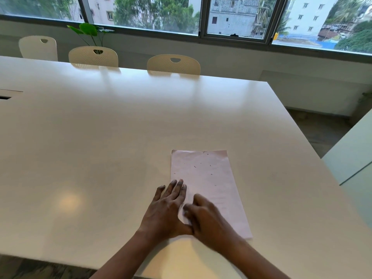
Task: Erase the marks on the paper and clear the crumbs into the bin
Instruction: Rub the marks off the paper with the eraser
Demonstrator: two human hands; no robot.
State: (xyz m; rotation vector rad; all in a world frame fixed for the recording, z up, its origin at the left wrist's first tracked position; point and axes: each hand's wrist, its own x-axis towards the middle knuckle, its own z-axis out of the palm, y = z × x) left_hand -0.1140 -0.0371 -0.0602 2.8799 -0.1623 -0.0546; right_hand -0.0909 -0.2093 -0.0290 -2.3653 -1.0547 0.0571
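The paper [211, 174] is pinned flat on the table [100, 137] by the left hand [167, 208], fingers [175, 188] straight and spread, the grip of the blurred right hand [205, 216] cannot be told, and crumbs [194, 166] are left scattered on the sheet, uncleared, no bin being seen.

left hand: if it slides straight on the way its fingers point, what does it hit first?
The left hand lies flat at the paper's left edge, fingers aimed away and slightly right. It would probably meet first the dark specks scattered on the paper, likely crumbs. Past them only bare table shows.
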